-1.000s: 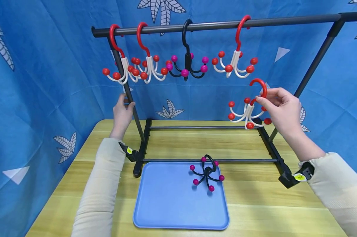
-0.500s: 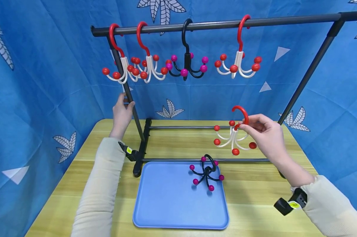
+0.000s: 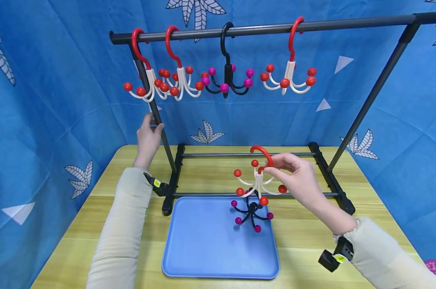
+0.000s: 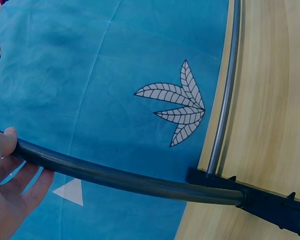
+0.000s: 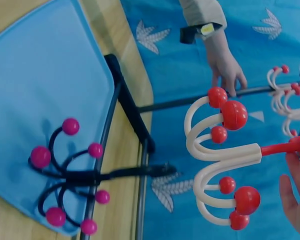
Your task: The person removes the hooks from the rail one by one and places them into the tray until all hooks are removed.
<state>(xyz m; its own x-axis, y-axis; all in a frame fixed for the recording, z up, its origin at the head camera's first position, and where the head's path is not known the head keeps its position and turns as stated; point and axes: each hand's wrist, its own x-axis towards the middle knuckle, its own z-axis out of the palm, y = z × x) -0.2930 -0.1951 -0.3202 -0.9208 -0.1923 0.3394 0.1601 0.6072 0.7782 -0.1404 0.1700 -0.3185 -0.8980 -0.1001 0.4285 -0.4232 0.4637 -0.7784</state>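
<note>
My right hand pinches the red hook of a white multi-arm hanger with red ball tips. The hanger is held upright in the air and overlaps the back of the tray in the head view. Behind it, a black hanger with magenta balls rests at the right side of the blue tray, its hook partly hidden. In the right wrist view the white arms fan out from the stem. My left hand grips the left post of the dark rack, thumb on one side and fingers on the other.
Along the rack's top bar hang two red-and-white hangers at the left, a black one in the middle and another red-and-white one towards the right. Two low crossbars join the rack's black feet behind the tray. Blue cloth surrounds the table.
My right hand has carried the white hanger down and left, from beneath the top bar's right part to behind the tray. The hanger above swung slightly. My left hand stays on the post.
</note>
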